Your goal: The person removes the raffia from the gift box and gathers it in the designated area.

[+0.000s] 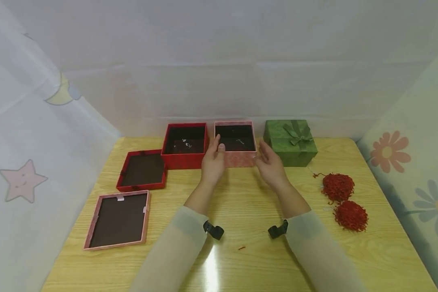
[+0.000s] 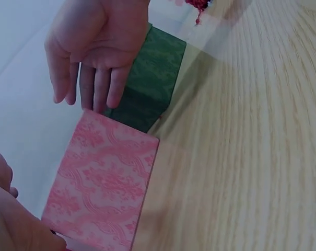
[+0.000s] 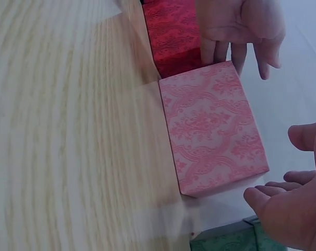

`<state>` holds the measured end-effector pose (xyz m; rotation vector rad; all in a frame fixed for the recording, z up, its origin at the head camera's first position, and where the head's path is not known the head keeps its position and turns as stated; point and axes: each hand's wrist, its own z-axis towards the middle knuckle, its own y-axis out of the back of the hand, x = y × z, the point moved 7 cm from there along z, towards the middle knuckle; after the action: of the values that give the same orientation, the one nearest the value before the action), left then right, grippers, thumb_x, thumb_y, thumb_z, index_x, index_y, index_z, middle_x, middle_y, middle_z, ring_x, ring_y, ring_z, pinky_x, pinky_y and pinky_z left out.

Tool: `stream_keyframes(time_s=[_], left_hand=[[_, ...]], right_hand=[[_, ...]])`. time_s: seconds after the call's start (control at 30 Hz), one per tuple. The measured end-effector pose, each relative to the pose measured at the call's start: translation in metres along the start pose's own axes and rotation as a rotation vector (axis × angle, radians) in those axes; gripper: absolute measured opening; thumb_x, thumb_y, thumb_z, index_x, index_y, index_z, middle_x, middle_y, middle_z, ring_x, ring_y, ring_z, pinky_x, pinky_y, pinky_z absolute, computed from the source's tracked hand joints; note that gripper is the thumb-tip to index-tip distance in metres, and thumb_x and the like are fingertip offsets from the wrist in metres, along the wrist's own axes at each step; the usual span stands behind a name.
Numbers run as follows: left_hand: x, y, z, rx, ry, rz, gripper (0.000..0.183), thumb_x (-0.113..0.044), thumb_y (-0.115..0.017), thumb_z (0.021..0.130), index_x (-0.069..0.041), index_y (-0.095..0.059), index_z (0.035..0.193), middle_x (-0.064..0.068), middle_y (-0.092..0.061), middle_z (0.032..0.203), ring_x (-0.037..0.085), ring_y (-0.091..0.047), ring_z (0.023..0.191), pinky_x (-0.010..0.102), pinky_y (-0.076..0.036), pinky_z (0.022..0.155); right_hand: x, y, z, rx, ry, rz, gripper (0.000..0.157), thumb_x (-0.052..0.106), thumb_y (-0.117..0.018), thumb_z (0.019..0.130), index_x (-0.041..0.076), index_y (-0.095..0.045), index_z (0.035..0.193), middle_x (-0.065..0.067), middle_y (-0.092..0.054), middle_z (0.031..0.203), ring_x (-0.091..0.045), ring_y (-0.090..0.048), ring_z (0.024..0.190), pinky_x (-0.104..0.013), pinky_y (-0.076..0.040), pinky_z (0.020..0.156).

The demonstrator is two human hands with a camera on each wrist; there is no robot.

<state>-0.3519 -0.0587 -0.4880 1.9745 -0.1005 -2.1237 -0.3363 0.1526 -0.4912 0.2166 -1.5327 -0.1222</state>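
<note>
A pink patterned box (image 1: 239,159) stands uncovered at the back of the table, its dark inside facing up with a few pale bits in it. My left hand (image 1: 213,162) is at its left side, fingers pointing forward and thumb up, overlapping the red box's edge. On the other side my right hand (image 1: 271,168) is held with its palm toward the pink box and fingers extended, in front of the green box (image 1: 290,148). In the right wrist view, a small gap shows between the right fingertips (image 3: 256,197) and the pink box (image 3: 215,130). Neither hand holds anything.
Left of the pink box is an uncovered red box (image 1: 184,162). A red lid (image 1: 142,170) and a pink lid (image 1: 120,219) lie upside down on the left. Red shredded paper sits in two heaps, one farther (image 1: 338,187), one nearer (image 1: 351,216). A red scrap (image 1: 242,247) lies in front.
</note>
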Motion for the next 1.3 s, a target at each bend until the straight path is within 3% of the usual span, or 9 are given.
stream_keyframes(time_s=[0.13, 0.23, 0.37, 0.53, 0.77, 0.87, 1.0, 1.1, 1.3], left_hand=[[-0.012, -0.004, -0.005, 0.009, -0.056, -0.015, 0.05, -0.041, -0.051, 0.11, -0.032, -0.045, 0.158, 0.006, -0.026, 0.17, 0.026, -0.039, 0.149, 0.044, -0.041, 0.118], [-0.021, -0.007, -0.01, -0.003, -0.11, -0.031, 0.049, -0.039, -0.053, 0.11, -0.027, -0.048, 0.157, 0.003, -0.026, 0.17, 0.025, -0.036, 0.151, 0.043, -0.044, 0.115], [-0.034, -0.012, -0.017, -0.005, -0.172, -0.034, 0.049, -0.037, -0.055, 0.109, -0.023, -0.051, 0.156, 0.0, -0.029, 0.169, 0.024, -0.027, 0.155, 0.044, -0.042, 0.117], [-0.044, -0.023, -0.02, 0.017, -0.229, -0.012, 0.049, -0.037, -0.058, 0.108, -0.023, -0.052, 0.155, 0.0, -0.033, 0.167, 0.023, -0.024, 0.156, 0.047, -0.038, 0.12], [-0.049, -0.045, -0.022, 0.071, -0.249, -0.007, 0.05, -0.036, -0.059, 0.107, -0.022, -0.052, 0.155, -0.002, -0.036, 0.165, 0.023, -0.032, 0.153, 0.043, -0.041, 0.118], [-0.05, -0.057, -0.022, 0.115, -0.25, -0.047, 0.05, -0.034, -0.06, 0.107, -0.021, -0.052, 0.155, -0.001, -0.035, 0.166, 0.025, -0.05, 0.141, 0.041, -0.052, 0.107], [-0.049, -0.07, -0.022, 0.146, -0.257, -0.027, 0.05, -0.032, -0.061, 0.107, -0.021, -0.052, 0.155, 0.0, -0.037, 0.165, 0.027, -0.051, 0.14, 0.04, -0.056, 0.101], [-0.047, -0.078, -0.023, 0.152, -0.261, -0.003, 0.049, -0.028, -0.062, 0.107, -0.022, -0.053, 0.154, -0.001, -0.041, 0.163, 0.025, -0.039, 0.149, 0.038, -0.051, 0.108], [-0.047, -0.096, -0.025, 0.215, -0.201, -0.102, 0.05, -0.025, -0.063, 0.106, -0.022, -0.051, 0.155, 0.002, -0.042, 0.162, 0.021, -0.044, 0.145, 0.03, -0.043, 0.115]], right_hand=[[0.004, 0.009, -0.006, -0.002, 0.013, -0.005, 0.067, 0.021, -0.058, 0.105, 0.012, -0.028, 0.165, -0.009, -0.032, 0.167, -0.024, -0.031, 0.153, -0.042, -0.034, 0.122], [0.009, 0.017, -0.01, -0.003, 0.03, 0.006, 0.067, 0.024, -0.059, 0.106, 0.011, -0.028, 0.164, -0.01, -0.032, 0.167, -0.025, -0.031, 0.153, -0.043, -0.034, 0.122], [0.016, 0.029, -0.015, -0.023, 0.044, 0.016, 0.066, 0.024, -0.06, 0.106, 0.008, -0.031, 0.163, -0.012, -0.035, 0.165, -0.026, -0.034, 0.152, -0.044, -0.036, 0.121], [0.021, 0.045, -0.019, -0.074, 0.058, 0.002, 0.064, 0.024, -0.062, 0.106, 0.007, -0.035, 0.161, -0.013, -0.039, 0.163, -0.026, -0.037, 0.15, -0.046, -0.037, 0.12], [0.021, 0.069, -0.023, -0.136, 0.049, -0.039, 0.066, 0.028, -0.063, 0.105, 0.008, -0.036, 0.161, -0.015, -0.04, 0.163, -0.029, -0.039, 0.15, -0.047, -0.037, 0.12], [0.022, 0.079, -0.025, -0.161, 0.045, -0.028, 0.066, 0.027, -0.064, 0.105, 0.008, -0.035, 0.162, -0.012, -0.039, 0.164, -0.027, -0.038, 0.15, -0.046, -0.036, 0.121], [0.022, 0.094, -0.027, -0.186, 0.045, -0.004, 0.068, 0.024, -0.064, 0.105, 0.008, -0.031, 0.163, -0.011, -0.035, 0.166, -0.026, -0.034, 0.152, -0.045, -0.033, 0.123], [0.018, 0.105, -0.028, -0.211, 0.034, -0.004, 0.07, 0.026, -0.064, 0.105, 0.009, -0.03, 0.164, -0.012, -0.032, 0.167, -0.027, -0.032, 0.153, -0.044, -0.032, 0.124], [0.01, 0.127, -0.029, -0.292, 0.007, -0.035, 0.069, 0.032, -0.064, 0.105, 0.012, -0.033, 0.163, -0.009, -0.033, 0.167, -0.024, -0.033, 0.153, -0.039, -0.032, 0.123]])
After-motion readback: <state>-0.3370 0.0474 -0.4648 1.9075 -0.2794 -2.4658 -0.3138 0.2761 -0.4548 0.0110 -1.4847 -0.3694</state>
